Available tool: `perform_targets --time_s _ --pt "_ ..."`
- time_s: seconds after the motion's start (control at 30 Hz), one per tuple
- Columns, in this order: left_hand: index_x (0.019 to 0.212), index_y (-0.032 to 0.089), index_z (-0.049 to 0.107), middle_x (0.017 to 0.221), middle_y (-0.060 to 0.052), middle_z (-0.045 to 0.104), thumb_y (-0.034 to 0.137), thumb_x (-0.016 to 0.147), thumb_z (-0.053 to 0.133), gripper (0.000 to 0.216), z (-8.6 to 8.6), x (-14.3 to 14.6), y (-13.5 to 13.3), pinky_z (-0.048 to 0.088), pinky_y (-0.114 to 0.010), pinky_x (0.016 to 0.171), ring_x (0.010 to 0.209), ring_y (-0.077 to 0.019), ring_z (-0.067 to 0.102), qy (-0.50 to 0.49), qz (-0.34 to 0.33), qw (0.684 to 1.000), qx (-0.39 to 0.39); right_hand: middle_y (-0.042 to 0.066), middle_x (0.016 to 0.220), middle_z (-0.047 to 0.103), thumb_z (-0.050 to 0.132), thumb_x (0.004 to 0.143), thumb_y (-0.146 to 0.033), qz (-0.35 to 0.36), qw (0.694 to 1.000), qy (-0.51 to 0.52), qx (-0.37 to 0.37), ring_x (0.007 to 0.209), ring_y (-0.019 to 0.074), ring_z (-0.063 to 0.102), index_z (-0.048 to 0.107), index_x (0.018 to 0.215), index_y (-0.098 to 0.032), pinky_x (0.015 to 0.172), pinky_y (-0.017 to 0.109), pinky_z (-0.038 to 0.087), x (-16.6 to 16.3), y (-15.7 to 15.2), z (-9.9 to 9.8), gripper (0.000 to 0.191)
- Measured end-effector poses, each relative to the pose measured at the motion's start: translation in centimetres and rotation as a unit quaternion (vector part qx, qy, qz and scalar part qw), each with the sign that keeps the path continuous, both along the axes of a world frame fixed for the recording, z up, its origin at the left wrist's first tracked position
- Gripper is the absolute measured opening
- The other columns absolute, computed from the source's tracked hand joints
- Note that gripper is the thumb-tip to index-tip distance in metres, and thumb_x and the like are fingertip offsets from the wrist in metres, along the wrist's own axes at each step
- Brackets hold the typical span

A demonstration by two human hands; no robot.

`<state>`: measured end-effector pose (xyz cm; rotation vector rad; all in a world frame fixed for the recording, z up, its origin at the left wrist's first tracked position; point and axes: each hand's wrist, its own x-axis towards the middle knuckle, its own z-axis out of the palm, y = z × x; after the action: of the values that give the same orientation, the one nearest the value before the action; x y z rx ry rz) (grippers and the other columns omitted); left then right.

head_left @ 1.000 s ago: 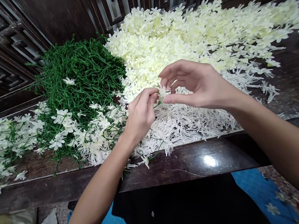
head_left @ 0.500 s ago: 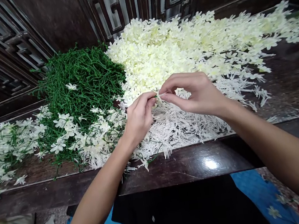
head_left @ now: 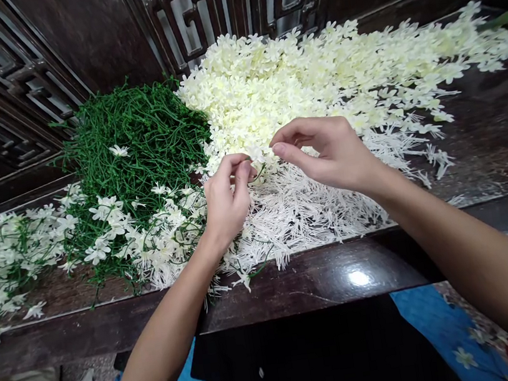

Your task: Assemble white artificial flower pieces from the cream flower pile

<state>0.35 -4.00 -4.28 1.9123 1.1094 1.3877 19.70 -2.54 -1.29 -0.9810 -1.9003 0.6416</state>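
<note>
Dark wooden table (head_left: 323, 278) before carved panels, left hand (head_left: 225, 204) pinching a green stem (head_left: 259, 176) at frame centre, right hand (head_left: 334, 154) fingers curled loosely beside a cream flower (head_left: 255, 152), green stem heap (head_left: 133, 138) upper left, cream petal pile (head_left: 313, 75) upper right.

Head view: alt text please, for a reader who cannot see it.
Two bare hands meet over a dark wooden table: the left hand pinches a small flower on a green stem, and the right hand holds its fingertips close beside it. Behind lie a heap of cream petals, a tangle of green stems and white plastic stamens; finished sprigs lie at left.
</note>
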Motion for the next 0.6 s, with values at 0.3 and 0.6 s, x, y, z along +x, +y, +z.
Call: perform_targets --time_s 0.3,0.6 --pt "0.109 0.025 0.043 0.078 0.001 0.061 0.016 0.096 0.052 0.018 0.6 0.0 0.6 0.056 -0.023 0.059 0.064 -0.0107 0.062 -0.181 0.03 0.975 -0.126 0.015 0.094 0.073 0.059 0.089 -0.044 0.042 0.966 -0.251 -0.052 0.086 0.0281 0.068 0.073 0.096 -0.011 0.078 0.049 0.054 0.2 0.4 -0.5 0.037" --pt "0.111 0.026 0.045 0.082 0.003 0.056 0.016 0.088 0.063 0.031 0.4 -0.2 0.5 0.055 -0.024 0.062 0.064 -0.0093 0.059 -0.146 0.043 0.987 -0.061 0.014 0.095 0.074 0.055 0.093 -0.03 0.067 0.967 -0.247 -0.014 0.09 0.0278 0.067 0.075 0.098 -0.011 0.087 0.05 0.051 0.0 0.4 -1.1 0.028"
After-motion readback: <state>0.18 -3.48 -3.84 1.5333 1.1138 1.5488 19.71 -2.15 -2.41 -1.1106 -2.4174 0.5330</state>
